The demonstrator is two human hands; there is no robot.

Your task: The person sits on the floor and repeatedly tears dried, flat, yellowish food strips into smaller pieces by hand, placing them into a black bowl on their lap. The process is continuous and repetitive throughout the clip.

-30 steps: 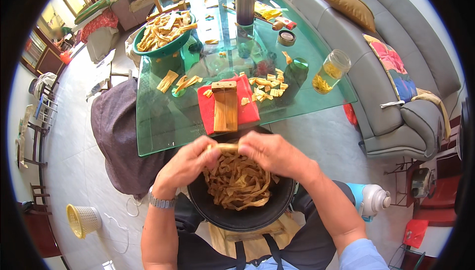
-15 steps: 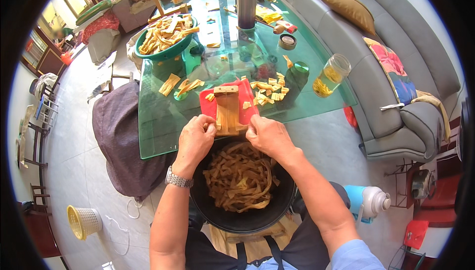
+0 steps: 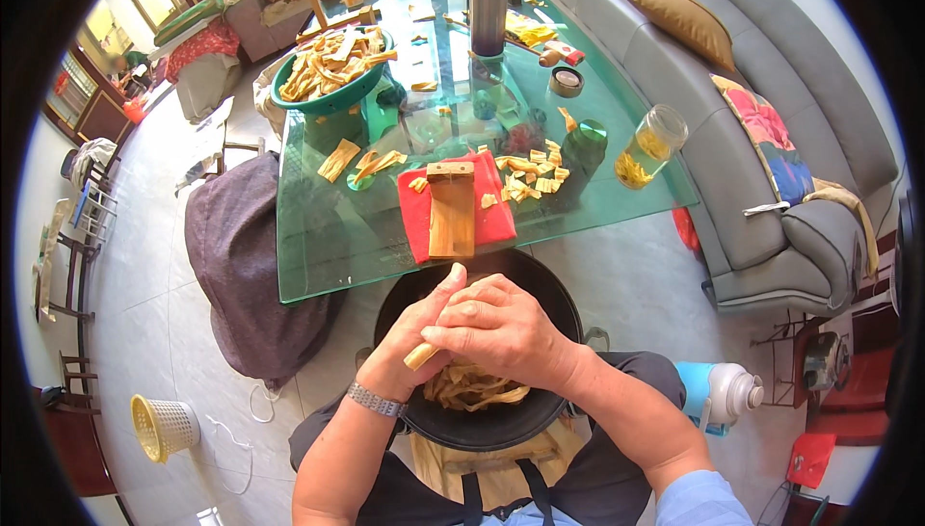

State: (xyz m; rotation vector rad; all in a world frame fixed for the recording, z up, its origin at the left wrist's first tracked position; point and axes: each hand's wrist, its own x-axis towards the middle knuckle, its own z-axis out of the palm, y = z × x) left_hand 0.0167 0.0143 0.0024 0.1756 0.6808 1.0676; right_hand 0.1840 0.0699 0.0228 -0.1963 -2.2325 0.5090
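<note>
My left hand (image 3: 412,331) and my right hand (image 3: 509,329) are pressed together above a black round pan (image 3: 392,304) on my lap. The right fingers wrap over the left palm, and the left thumb points up. A short tan dried strip (image 3: 420,355) pokes out between the two hands; its other end is hidden. Curled brown strips (image 3: 472,389) lie in the pan, partly covered by my hands. Beyond them, a wooden block with a raised far end (image 3: 451,218) rests on a red cloth (image 3: 493,222) at the glass table's near edge.
Small cut pieces (image 3: 530,174) and flat strips (image 3: 337,160) lie on the glass table (image 3: 318,237). A green basin (image 3: 337,100) heaped with dried strips, a steel flask (image 3: 488,11) and a glass jar (image 3: 653,145) stand there. A grey sofa (image 3: 674,92) is at right.
Both hands have left the near end of the wooden block, drawn back toward me and come together over the pan. A tan strip now shows between them.
</note>
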